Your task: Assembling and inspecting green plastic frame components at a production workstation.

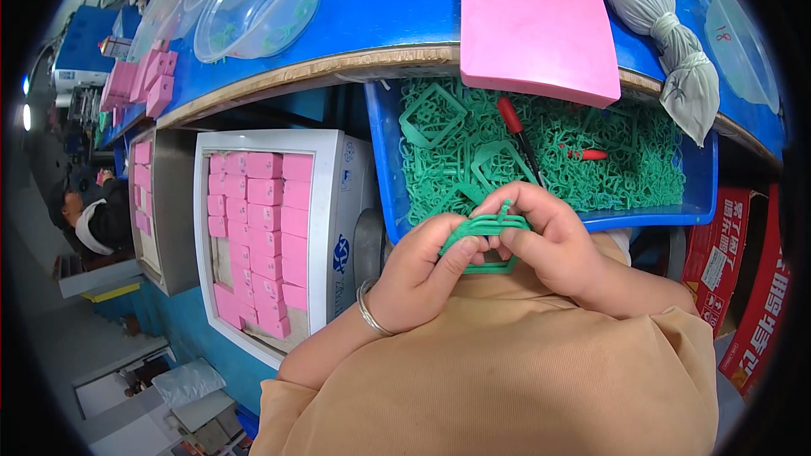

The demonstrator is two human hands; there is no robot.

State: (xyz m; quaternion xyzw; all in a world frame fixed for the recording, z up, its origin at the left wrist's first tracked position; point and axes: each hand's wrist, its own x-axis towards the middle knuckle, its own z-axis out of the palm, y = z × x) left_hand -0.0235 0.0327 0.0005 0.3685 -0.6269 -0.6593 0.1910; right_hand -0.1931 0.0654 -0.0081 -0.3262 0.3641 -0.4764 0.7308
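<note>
Close to my body, over the near rim of a blue tray (pixel 608 220), both hands grip a bundle of green frame-shaped pieces (pixel 483 225). My left hand (pixel 418 270) pinches its left side between thumb and fingers. Thumb and bent fingers of my right hand (pixel 557 241) hold the right end. Part of the bundle is hidden behind my fingers. Many small green loops and links (pixel 625 181) fill the tray, with a larger green frame (pixel 432 116) at its left. A red-and-black slim tool (pixel 512 116) leans on the pieces, and another red-handled tool (pixel 587 154) lies half buried.
A pink block (pixel 541 21) overhangs the blue table's edge above the tray. Beside it lies a knotted grey cloth bag (pixel 667 29). Clear bowls (pixel 262 13) stand at far left. A white box (pixel 317 228) holds pink blocks. Red cartons (pixel 718 257) stand right. Another person (pixel 101 215) is far left.
</note>
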